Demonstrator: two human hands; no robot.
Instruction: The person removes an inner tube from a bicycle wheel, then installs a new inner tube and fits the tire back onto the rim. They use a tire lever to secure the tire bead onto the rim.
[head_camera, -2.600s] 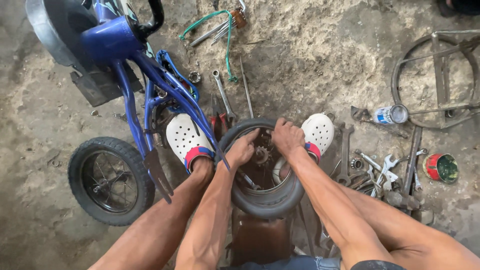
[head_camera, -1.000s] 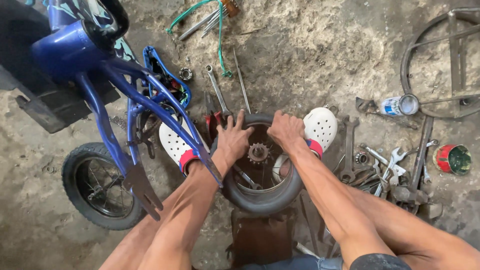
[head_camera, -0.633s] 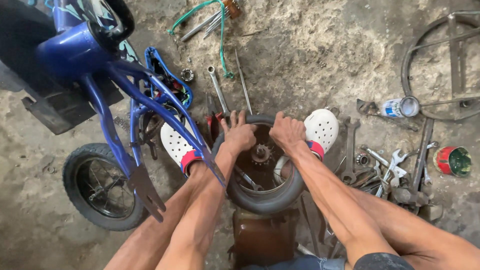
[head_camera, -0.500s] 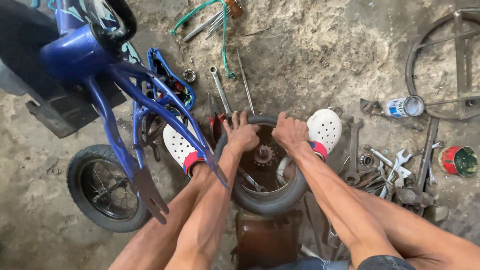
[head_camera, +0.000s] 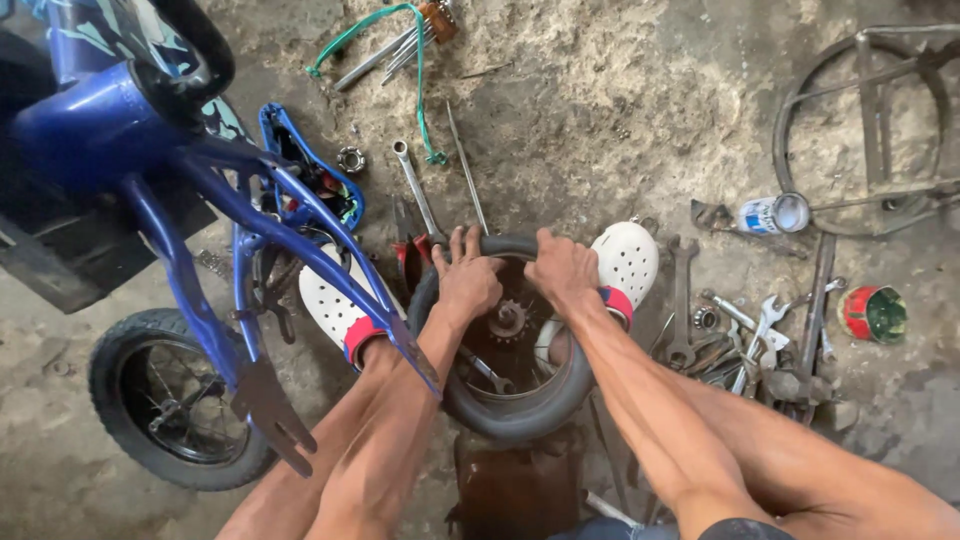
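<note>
A small black bicycle wheel (head_camera: 520, 412) with a toothed sprocket (head_camera: 507, 321) at its hub stands upright between my two feet in white clogs (head_camera: 628, 258). My left hand (head_camera: 466, 282) grips the far top of the tyre, fingers curled over the rubber. Beside it, my right hand (head_camera: 562, 268) grips the same far rim a little to the right. A tool lies inside the rim near the spokes (head_camera: 482, 366).
A blue child's bicycle frame (head_camera: 230, 220) with its small wheel (head_camera: 170, 400) lies upturned at left. Spanners (head_camera: 418, 190) and rods lie on the dirt ahead. Several wrenches (head_camera: 745, 330), a small can (head_camera: 772, 214), a red-green tin (head_camera: 874, 313) and a bare metal rim (head_camera: 860, 120) sit at right.
Both hands have stayed on the far top of the tyre and squeezed closer together. The view has drifted slightly; the blue frame looks unmoved.
</note>
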